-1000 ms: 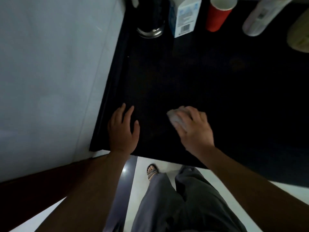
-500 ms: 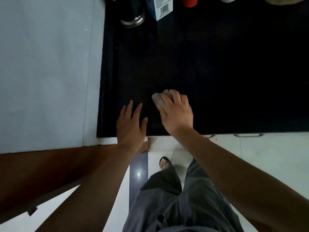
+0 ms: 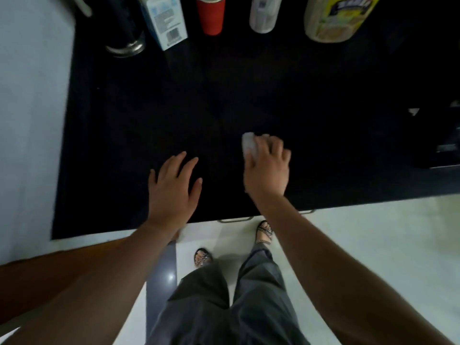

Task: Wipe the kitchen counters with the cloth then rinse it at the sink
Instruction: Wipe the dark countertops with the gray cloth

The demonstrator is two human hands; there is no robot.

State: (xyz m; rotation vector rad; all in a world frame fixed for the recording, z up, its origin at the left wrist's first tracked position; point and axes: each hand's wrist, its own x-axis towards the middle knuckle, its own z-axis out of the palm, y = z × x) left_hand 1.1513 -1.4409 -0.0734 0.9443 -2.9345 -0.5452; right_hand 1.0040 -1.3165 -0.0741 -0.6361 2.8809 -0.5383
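- Pressing down on the black counter (image 3: 249,95), the right hand (image 3: 267,170) covers a pale cloth (image 3: 249,145); fingers (image 3: 273,145) curled loosely over it, cloth bunched beneath the fingertips and showing past them on the far-left side of the hand.
- Left hand (image 3: 174,190): palm down, fingers spread and straight, flat on or just over the counter near its front edge, holding nothing; apart from the cloth, to its left.
- Cloth: on the counter, nearer the front edge than the back row of items.
- Back of counter, left to right: dark steel-based flask (image 3: 127,38), blue-and-white carton (image 3: 166,23), red cup (image 3: 211,16), white bottle (image 3: 262,16), yellow-labelled jar (image 3: 333,21).
- Right end of counter: a dark shape, too dim to identify.
- Below counter edge: grey trousers (image 3: 224,307), sandalled feet on pale floor.
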